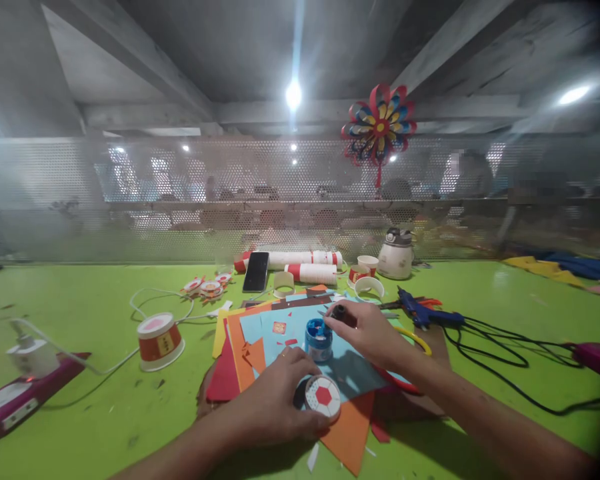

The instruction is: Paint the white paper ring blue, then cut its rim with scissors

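A white disc (323, 397) with a red hexagon in its middle is gripped at its edge by my left hand (285, 400), low in front of me. My right hand (363, 328) is closed round a dark-capped tool (338, 312), its tip over a small blue jar (319, 341). The jar stands open on light blue paper (353, 360), just beyond the disc. Orange paper (350, 433) and red paper (227, 377) lie around and under it. My fingers partly hide the tool.
A paper cup (160, 341) and a purple power strip (30, 400) are at left. A phone (256, 272), stacked cups (313, 274) and a bottle (396, 255) stand at the back. A blue glue gun (425, 313) with black cords lies right. A paper flower (380, 127) hangs above.
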### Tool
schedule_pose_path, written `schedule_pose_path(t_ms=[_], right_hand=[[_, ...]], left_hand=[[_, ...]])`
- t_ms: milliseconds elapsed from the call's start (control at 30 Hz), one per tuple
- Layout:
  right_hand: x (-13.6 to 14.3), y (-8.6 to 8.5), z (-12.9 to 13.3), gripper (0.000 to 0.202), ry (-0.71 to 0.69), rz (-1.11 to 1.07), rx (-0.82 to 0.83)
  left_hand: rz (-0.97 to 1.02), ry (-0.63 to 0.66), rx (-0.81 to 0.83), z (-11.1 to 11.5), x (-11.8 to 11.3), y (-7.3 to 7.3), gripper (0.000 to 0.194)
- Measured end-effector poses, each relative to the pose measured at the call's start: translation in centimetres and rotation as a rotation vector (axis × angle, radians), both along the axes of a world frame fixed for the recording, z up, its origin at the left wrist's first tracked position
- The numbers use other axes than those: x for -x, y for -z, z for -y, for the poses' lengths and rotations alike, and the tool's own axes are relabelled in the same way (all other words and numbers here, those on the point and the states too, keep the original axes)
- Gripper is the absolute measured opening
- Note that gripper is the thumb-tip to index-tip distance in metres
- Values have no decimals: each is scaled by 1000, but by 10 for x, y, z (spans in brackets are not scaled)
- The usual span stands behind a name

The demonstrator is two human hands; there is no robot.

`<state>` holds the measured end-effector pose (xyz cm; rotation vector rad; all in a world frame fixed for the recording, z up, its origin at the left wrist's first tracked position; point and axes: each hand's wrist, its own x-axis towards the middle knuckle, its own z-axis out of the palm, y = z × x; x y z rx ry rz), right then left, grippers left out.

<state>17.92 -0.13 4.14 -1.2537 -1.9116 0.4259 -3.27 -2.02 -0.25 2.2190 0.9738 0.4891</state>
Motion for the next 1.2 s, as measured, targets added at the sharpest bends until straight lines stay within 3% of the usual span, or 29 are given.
schedule_pose_path(t_ms=[267,567,933,1200], right_hand=[[-13,-12,10,30,10,-154,-68],[-18,-5,11,40,94,-472,-109],[-22,5,0,45,72,-815,55],[-17,13,-5,47,84,-821,128]], left_hand=[[6,14,-49,-3,0,6,47],[4,5,-43,-3,0,5,47],[-39,13,-41,-2,-1,-1,43],[-55,33,-75,-5,1,3,48]])
